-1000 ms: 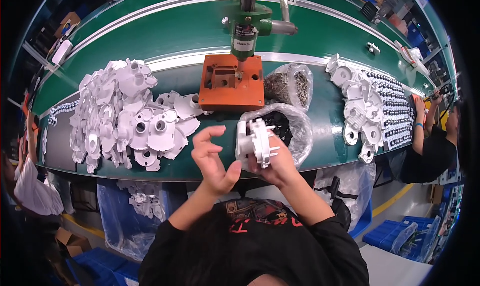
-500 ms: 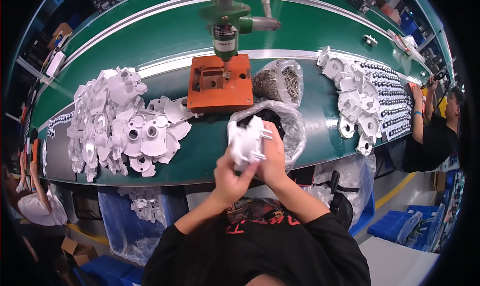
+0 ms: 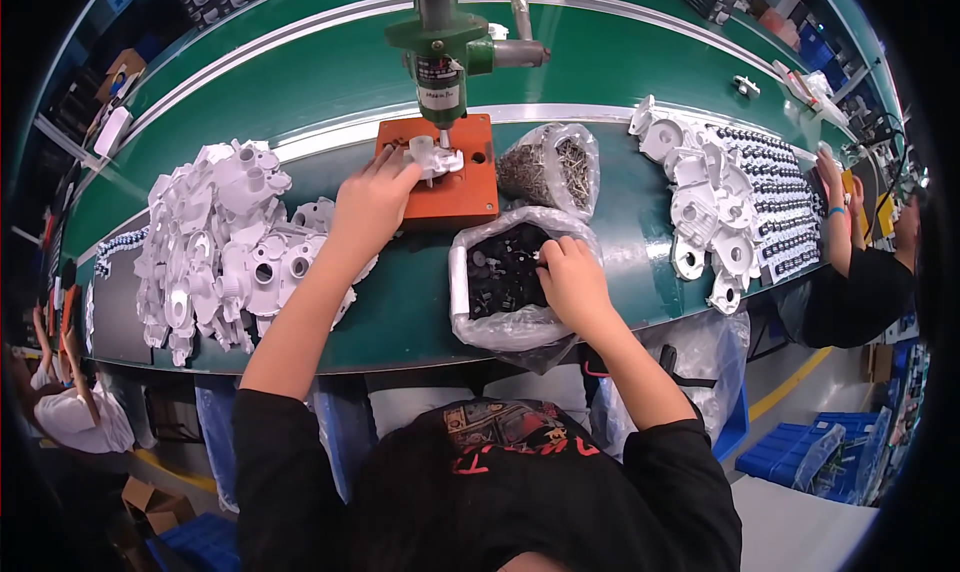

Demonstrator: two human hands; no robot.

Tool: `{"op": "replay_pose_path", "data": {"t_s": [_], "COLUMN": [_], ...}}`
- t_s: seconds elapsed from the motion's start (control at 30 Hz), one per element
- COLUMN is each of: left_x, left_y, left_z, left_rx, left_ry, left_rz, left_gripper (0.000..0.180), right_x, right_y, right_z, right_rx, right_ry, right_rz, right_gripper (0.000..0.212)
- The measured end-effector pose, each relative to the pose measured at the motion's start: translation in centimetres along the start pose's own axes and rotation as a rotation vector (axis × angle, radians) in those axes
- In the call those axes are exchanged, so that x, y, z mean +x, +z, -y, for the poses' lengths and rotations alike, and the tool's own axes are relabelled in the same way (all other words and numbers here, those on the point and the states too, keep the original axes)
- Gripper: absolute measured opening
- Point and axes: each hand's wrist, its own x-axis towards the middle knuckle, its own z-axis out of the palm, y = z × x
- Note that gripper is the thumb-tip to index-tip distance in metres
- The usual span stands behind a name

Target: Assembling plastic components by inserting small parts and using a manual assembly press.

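Note:
My left hand (image 3: 378,200) reaches to the orange fixture block (image 3: 455,204). Its fingers grip the near left side of a white plastic part (image 3: 436,158), which sits on the block beneath the tip of a green press head (image 3: 440,82). My right hand (image 3: 574,280) is at the right inner edge of a plastic-lined container (image 3: 460,287) of small black parts (image 3: 500,264). Its fingers are curled together, and whatever is between them is too small to make out. Behind that container, a clear bag (image 3: 545,177) holds many metal screws or pins.
A tall heap of white plastic parts (image 3: 215,232) lies on the left of the green bench. More white housings (image 3: 705,197) lie at the right beside rows of small black-and-white pieces (image 3: 775,197). Co-workers stand at both far sides. Blue bins (image 3: 800,452) are on the floor.
My hands have separated. The left moved forward with the white part onto the orange block, under the press. The right moved right and down to the container of black parts.

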Motion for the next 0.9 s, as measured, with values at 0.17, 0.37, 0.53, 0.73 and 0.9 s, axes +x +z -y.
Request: {"op": "replay_pose_path", "data": {"t_s": [0.17,0.37,0.53,0.73,0.9], "left_x": [0.3,-0.4,-1.0,-0.7,-1.0], "left_y": [2.0,1.8,1.7,2.1,2.4], "left_z": [0.3,1.2,-0.2,-0.9,-0.7], "left_rx": [0.048,-0.275,-0.171,-0.164,-0.184], "left_ry": [0.047,-0.014,-0.015,-0.076,-0.104], "left_rz": [-0.075,0.153,0.151,0.081,0.075], "left_gripper": [0.012,0.035,0.066,0.069,0.067], "right_x": [0.0,1.5,9.3,17.9,18.5], "right_y": [0.2,-1.9,-3.4,1.8,3.7], "right_z": [-0.9,-0.6,2.7,3.4,3.1], "right_rx": [-0.023,0.275,0.755,0.516,0.476], "right_ry": [-0.06,-0.01,0.032,-0.055,-0.083], "right_rz": [-0.02,-0.082,-0.034,-0.002,-0.068], "right_gripper": [0.017,0.01,0.019,0.018,0.017]}}
